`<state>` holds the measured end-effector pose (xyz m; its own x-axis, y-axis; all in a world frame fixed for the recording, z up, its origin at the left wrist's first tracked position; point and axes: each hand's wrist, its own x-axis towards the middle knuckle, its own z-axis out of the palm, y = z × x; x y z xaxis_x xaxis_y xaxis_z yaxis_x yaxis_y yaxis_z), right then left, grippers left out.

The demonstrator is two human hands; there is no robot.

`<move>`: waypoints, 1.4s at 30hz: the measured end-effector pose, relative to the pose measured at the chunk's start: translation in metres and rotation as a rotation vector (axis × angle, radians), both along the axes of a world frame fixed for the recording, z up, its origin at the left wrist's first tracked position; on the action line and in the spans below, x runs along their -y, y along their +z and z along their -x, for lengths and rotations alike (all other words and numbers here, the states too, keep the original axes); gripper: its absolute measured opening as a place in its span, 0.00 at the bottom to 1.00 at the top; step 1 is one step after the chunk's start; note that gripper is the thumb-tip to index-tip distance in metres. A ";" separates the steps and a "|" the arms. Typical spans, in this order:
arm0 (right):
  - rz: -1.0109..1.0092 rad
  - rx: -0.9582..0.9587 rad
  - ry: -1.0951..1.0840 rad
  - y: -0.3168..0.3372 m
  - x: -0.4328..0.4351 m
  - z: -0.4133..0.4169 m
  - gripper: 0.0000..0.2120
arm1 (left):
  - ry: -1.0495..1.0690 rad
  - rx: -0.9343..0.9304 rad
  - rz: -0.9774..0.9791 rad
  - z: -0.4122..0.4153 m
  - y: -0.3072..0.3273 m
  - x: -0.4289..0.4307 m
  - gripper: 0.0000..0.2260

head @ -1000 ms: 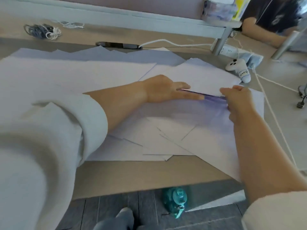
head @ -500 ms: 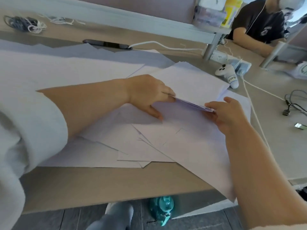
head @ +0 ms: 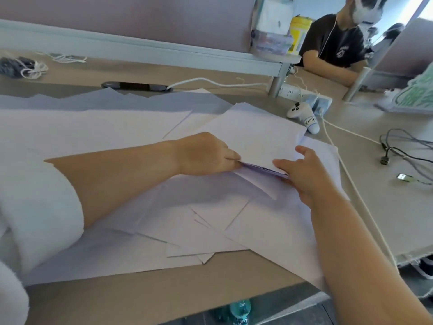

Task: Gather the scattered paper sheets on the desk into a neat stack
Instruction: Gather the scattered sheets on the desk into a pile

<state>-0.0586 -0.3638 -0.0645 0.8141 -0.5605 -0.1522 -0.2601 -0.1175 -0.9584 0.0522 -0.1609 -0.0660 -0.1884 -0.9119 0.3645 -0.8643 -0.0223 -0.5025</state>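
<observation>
Logged left hand at centre, pinching the near edge of a thin stack; right hand, at 3 o'clock of it, gripping the stack's near corner. Noted loose sheets overlapping across the desk from 9 to 5 o'clock. Spotted white controller at 2 o'clock, cables at 3 o'clock.

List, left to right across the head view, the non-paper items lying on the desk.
Coiled cords → black cable slot → white controller → USB plug.
</observation>
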 end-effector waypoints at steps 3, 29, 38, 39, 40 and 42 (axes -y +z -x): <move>0.085 -0.016 -0.042 0.002 -0.005 0.005 0.36 | -0.027 0.043 0.023 0.007 0.005 -0.004 0.18; -0.207 -0.074 -0.081 0.015 -0.082 0.032 0.02 | 1.152 -1.125 -0.020 0.063 0.009 -0.100 0.59; -0.343 0.011 -0.112 0.012 -0.072 0.014 0.07 | 1.097 -1.060 -0.235 0.028 0.019 -0.106 0.56; -0.371 0.015 -0.114 0.015 -0.072 0.015 0.09 | 1.093 -1.040 -0.224 0.027 0.019 -0.105 0.56; -0.394 0.016 -0.129 0.018 -0.072 0.015 0.09 | 1.088 -1.026 -0.208 0.026 0.021 -0.103 0.55; -0.422 0.023 -0.151 0.017 -0.069 0.015 0.09 | 1.072 -1.018 -0.168 0.027 0.023 -0.100 0.54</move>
<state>-0.0739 -0.2947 -0.0473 0.7336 -0.5661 -0.3760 -0.2228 0.3223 -0.9200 0.0252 -0.0605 -0.0425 0.8480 -0.4919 -0.1974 -0.4473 -0.8639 0.2315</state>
